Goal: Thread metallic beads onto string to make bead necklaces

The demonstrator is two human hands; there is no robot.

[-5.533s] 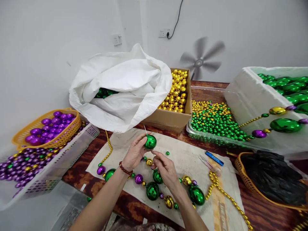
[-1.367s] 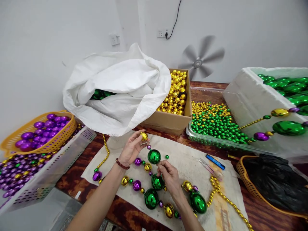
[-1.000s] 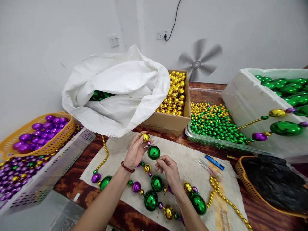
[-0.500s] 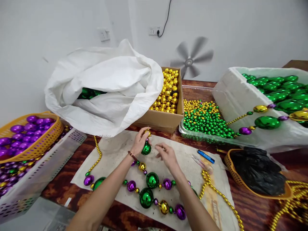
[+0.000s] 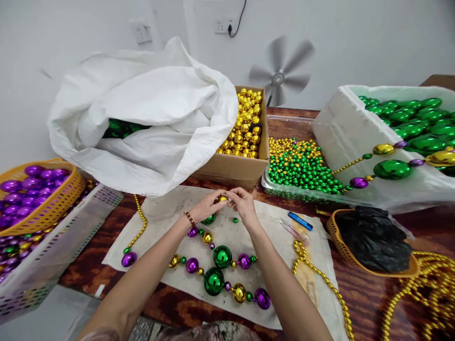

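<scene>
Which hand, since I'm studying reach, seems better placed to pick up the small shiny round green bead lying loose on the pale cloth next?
Probably the right hand: it is nearer the small shiny round green bead, while the left hand holds a shiny round gold bead.

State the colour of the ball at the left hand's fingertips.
Shiny gold; the ball in the left hand shows best in the head view.

Even, fairly bright light; glare spots dot the beads [image 5: 222,256]; the fan [image 5: 277,79] blurs; edges look stretched.
</scene>
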